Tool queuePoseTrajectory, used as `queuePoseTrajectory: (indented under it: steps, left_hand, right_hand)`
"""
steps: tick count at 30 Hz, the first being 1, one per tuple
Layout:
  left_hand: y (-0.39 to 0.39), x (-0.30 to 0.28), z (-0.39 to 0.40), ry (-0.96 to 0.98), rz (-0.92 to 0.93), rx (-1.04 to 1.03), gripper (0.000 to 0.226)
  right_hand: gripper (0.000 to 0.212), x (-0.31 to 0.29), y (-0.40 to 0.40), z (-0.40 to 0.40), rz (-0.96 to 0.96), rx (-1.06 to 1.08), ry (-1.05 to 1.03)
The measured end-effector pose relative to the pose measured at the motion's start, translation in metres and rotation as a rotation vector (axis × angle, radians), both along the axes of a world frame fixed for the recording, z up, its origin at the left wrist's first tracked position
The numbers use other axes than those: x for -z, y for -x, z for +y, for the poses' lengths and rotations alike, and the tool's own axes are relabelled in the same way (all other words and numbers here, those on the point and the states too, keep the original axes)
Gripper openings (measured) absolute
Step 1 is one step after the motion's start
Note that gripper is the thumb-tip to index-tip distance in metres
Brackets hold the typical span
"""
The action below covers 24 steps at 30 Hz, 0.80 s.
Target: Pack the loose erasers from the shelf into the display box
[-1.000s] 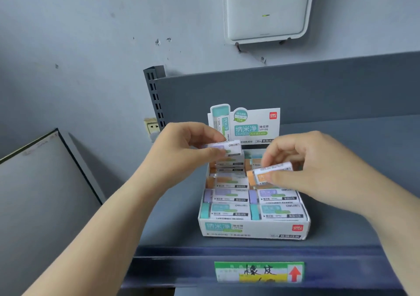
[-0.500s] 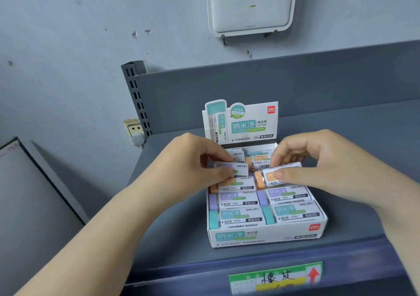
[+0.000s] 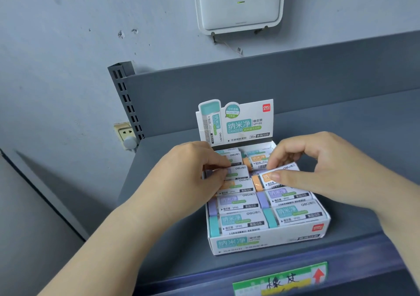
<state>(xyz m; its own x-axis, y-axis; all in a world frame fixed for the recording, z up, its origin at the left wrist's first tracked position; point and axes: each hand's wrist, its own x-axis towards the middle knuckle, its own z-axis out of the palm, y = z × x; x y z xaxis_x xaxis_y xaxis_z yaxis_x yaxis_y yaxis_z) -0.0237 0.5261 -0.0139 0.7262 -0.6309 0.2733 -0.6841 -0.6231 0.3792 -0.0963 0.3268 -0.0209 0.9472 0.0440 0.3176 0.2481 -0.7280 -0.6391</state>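
Note:
A white display box [image 3: 268, 242] with an upright printed header card stands on the grey shelf [image 3: 159, 159]. Two columns of sleeved erasers, teal, purple and orange, fill it. My left hand [image 3: 193, 177] pinches a purple-ended eraser [image 3: 237, 173] low over the left column, touching the row beneath. My right hand [image 3: 318, 166] holds an orange-ended eraser [image 3: 267, 179] by its white sleeve, tilted, over the right column's middle.
A white router box [image 3: 238, 2] hangs on the wall above the shelf's back panel [image 3: 295, 75]. A wall socket [image 3: 125, 134] sits left of the slotted shelf post [image 3: 126, 100]. A green and yellow price label [image 3: 279, 279] runs along the shelf's front rail.
Both hands have come down from above the box into it, each still holding its eraser. The view has tilted down and closer to the box.

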Motion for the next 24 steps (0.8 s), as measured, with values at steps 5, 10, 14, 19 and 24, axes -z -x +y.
queuePoseTrajectory:
  steps: [5, 10, 14, 19, 24]
  left_hand:
    - [-0.001, 0.002, 0.001, 0.035, -0.014, 0.003, 0.023]
    - [-0.005, 0.004, 0.006, 0.065, -0.022, 0.011, 0.021]
    - [-0.006, 0.005, 0.008, 0.084, -0.052, 0.04, 0.016]
    - [0.004, -0.002, 0.005, 0.121, -0.172, 0.002, 0.012]
    - [0.026, -0.013, -0.013, 0.12, -0.32, -0.04, 0.014]
  right_hand:
    - [0.003, 0.002, -0.001, 0.0, -0.013, 0.002, 0.012]
    - [0.008, 0.004, -0.003, 0.001, -0.019, -0.015, 0.045]
    - [0.008, 0.005, -0.003, 0.0, -0.062, 0.003, 0.017]
    - [0.009, 0.003, 0.0, -0.002, -0.233, 0.074, -0.036]
    - [0.008, -0.003, 0.012, -0.017, -0.307, 0.203, -0.018]
